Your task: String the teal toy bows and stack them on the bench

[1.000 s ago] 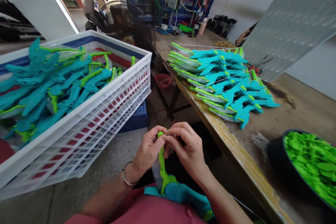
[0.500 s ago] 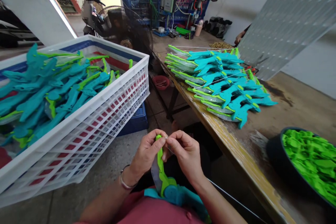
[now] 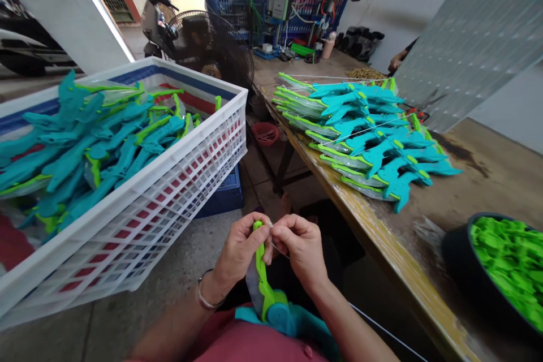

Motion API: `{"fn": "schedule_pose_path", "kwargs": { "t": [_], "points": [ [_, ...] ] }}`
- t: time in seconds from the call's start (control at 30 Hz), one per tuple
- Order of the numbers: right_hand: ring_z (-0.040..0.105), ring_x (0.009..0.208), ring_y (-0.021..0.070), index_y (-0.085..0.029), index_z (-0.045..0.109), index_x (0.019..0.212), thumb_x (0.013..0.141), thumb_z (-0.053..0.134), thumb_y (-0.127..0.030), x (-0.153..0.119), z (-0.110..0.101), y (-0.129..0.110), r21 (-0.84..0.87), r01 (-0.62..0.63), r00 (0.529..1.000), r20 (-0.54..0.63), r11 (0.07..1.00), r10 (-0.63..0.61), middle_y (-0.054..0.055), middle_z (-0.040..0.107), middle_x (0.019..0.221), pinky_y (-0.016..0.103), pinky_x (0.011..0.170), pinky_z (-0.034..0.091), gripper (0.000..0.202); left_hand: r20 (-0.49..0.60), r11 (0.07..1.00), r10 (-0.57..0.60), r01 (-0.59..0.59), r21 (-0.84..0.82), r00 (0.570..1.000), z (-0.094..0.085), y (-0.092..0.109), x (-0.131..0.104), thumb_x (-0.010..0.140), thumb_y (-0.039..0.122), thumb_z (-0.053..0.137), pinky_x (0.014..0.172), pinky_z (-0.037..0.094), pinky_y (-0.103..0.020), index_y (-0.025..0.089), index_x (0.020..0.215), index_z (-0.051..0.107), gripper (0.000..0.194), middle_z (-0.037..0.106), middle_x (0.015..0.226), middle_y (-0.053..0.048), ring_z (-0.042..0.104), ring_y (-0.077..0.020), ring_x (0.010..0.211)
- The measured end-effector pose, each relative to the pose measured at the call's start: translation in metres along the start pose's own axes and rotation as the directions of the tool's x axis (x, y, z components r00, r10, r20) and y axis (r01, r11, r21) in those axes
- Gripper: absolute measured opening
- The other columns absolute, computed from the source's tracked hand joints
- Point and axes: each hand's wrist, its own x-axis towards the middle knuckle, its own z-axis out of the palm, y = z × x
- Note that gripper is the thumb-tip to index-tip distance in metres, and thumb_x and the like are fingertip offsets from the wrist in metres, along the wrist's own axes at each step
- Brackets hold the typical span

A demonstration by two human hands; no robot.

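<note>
A teal and green plastic piece (image 3: 278,312) with a clear part along one side rests against my lap, its green end pointing up. My left hand (image 3: 244,246) is closed around that green end, thumb and fingers pinched near its tip. Beside it, my right hand (image 3: 301,246) pinches a thin white string (image 3: 384,329), and the fingertips of both hands meet. The string runs down past my right forearm. Whether it passes through the green tip is too small to tell.
On the left stands a white basket (image 3: 182,192) heaped with teal and green pieces. Similar pieces (image 3: 360,130) lie in rows on the table (image 3: 428,203). A black tub (image 3: 462,249) of green parts is at right. Another person's hand (image 3: 396,61) shows behind the table.
The surroundings have shifted slightly to the right in view. Both hands keep nearly the same pinched pose at the green tip.
</note>
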Motion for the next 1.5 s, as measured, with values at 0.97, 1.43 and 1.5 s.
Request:
{"fn": "schedule_pose_path", "kwargs": {
  "t": [0.97,1.43,1.5],
  "points": [
    [0.058,0.082,0.0166,-0.018,0.062,0.095,0.104,0.042,-0.012,0.024,-0.011,-0.015,-0.549,0.821,0.553,0.691,0.158,-0.466,0.007,0.062,0.093,0.027,0.069,0.053,0.022,-0.184,0.987,-0.116,0.133,0.085,0.976,-0.008,0.016,0.013,0.076,0.048,0.079,0.036,0.040,-0.020,0.016,0.073,0.059,0.038,0.055,0.052,0.005,0.051,-0.0099,0.035],
    [0.060,0.079,0.0145,-0.020,0.061,0.091,0.100,0.057,-0.013,0.015,-0.018,-0.009,-0.610,0.746,0.620,0.491,0.268,-0.612,0.004,0.062,0.089,0.025,0.069,0.050,0.012,-0.135,0.984,-0.120,0.137,0.118,0.984,0.002,0.017,0.014,0.077,0.047,0.079,0.037,0.042,-0.020,0.015,0.077,0.060,0.037,0.057,0.061,0.005,0.053,-0.0086,0.037],
    [0.059,0.080,0.0165,-0.018,0.064,0.097,0.100,0.055,-0.010,0.014,-0.019,-0.003,-0.626,0.774,0.518,0.536,0.098,-0.667,0.007,0.062,0.090,0.026,0.068,0.050,0.012,-0.118,0.985,-0.128,0.140,0.097,0.985,0.001,0.015,0.013,0.078,0.048,0.078,0.038,0.041,-0.019,0.015,0.077,0.061,0.037,0.058,0.061,0.004,0.052,-0.0085,0.037]
  ]
}}
